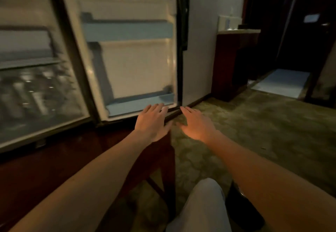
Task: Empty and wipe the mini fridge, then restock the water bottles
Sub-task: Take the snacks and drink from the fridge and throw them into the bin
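**Fridge door open, both hands empty at its lower edge**

Nearest: a knee in light trousers, carpet under it. Both forearms reach forward. Left hand is flat, fingers straight, holding nothing; fingertips lie at the bottom edge of the fridge door, touching or just short, blur hides which. Right hand is spread too, empty, just right of the door's corner over the carpet.

Door swung wide, its inner liner facing out; the blue door shelves look bare. Left of it the mini fridge interior is badly blurred; upright shapes on the lower level are probably the water bottles, count unclear. Further back right: a dark cabinet against the wall, then a dark doorway.

Judgement: early, emptying step; bottles appear to be inside and no cloth in view. Next move calls for shifting reach left into the cavity and gripping bottles one by one, setting them out on the floor.
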A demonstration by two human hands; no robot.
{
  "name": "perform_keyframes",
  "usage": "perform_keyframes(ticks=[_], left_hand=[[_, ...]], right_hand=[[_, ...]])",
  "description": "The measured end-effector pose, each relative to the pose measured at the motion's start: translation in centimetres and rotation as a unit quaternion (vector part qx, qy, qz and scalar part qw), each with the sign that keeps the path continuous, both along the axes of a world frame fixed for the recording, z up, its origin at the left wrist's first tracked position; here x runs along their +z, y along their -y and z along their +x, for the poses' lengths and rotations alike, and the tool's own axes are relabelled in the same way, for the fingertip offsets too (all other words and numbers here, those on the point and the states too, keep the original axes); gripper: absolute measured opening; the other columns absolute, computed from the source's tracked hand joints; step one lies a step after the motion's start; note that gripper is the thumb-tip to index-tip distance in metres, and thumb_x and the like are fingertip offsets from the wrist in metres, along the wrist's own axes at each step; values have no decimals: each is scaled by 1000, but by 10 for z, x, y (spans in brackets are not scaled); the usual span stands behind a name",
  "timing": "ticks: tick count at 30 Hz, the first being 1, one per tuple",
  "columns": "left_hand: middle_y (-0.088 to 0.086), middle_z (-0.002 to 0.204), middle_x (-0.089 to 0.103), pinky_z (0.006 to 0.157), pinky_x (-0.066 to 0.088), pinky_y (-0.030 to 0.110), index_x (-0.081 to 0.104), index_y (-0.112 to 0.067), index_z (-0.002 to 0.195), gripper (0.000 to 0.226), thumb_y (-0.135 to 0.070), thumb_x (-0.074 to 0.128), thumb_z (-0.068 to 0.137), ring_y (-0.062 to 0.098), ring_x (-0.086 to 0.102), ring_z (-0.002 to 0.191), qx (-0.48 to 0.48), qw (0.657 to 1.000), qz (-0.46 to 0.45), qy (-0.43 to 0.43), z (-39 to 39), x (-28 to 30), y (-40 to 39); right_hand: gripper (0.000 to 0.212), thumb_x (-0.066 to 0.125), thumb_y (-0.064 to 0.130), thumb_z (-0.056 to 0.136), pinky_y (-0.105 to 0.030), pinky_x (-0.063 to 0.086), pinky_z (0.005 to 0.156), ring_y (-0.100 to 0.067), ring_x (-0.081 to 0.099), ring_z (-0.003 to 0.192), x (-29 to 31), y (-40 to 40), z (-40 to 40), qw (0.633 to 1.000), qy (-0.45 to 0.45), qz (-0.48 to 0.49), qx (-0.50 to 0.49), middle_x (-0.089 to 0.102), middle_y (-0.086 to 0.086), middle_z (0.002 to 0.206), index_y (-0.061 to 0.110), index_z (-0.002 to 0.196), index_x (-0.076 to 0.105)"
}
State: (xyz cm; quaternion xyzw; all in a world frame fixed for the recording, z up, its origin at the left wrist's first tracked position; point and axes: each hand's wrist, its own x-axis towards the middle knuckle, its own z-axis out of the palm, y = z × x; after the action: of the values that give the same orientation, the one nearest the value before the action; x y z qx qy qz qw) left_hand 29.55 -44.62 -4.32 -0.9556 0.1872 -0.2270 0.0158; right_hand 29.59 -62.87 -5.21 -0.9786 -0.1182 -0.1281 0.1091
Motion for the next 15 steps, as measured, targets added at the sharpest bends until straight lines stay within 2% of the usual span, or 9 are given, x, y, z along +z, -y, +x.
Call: perform_keyframes(ticks=[4, 9, 12, 15], left_hand=[[2, 159, 29, 121, 17, 38, 31, -19, 151, 67, -58, 36, 97, 20, 25, 146, 66, 998, -1, 6, -23, 15, -74], [1, 153, 40, 117, 23, 36, 38, -18, 146, 65, -58, 41, 95, 19, 34, 141, 143, 989, 5, 29, -58, 27, -159], [1, 147, 47, 115, 28, 36, 46, -19, 139, 59, -56, 44, 93, 19, 41, 137, 186, 982, 0, 43, -76, 33, -207], [0, 147, 47, 115, 28, 36, 45, -20, 140, 60, -58, 43, 93, 18, 41, 137, 223, 974, -5, 47, -92, 38, -249]], right_hand=[[70, 46, 55, 96, -45, 39, 109, -21, 33, 141, 24, -69, -7, 997, 42, -22, 59, 33, 1, 155, 22, 153, 23], [71, 40, 55, 98, -43, 31, 115, -20, 25, 145, 46, -152, -12, 990, 42, -41, 125, 25, 1, 160, 21, 155, 17], [69, 44, 52, 98, -42, 33, 113, -21, 29, 143, 57, -199, -18, 985, 38, -25, 165, 29, 0, 158, 21, 154, 20], [67, 46, 49, 98, -42, 34, 110, -22, 31, 142, 64, -241, -26, 978, 40, -14, 204, 31, 0, 157, 22, 154, 21]])
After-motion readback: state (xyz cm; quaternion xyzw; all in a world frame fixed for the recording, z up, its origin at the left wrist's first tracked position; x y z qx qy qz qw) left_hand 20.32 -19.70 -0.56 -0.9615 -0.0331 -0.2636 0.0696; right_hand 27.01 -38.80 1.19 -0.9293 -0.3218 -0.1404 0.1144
